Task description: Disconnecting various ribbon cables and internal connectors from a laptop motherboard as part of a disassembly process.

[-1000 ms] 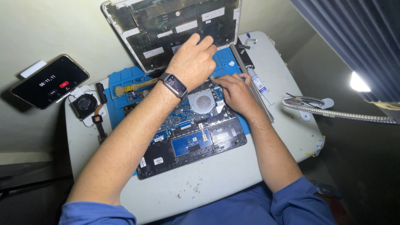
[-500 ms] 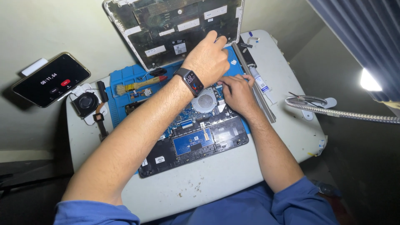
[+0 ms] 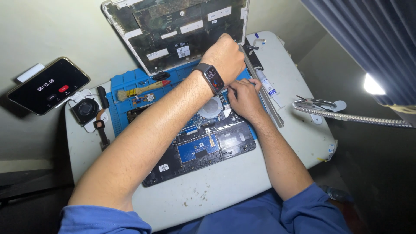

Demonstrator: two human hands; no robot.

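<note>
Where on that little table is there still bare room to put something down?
Free: the white table strip along the near edge, in front of the opened laptop base, and the right corner beside the metal strip. Crowded: the blue mat, fan and both hands up top.

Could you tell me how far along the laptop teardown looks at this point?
Done: the laptop base lies open with its boards bare, and a fan sits out beside the blue mat. In hand: the left hand rests at the lid's corner while the right hand works near the round cooler. Left: the main boards remain seated.
</note>
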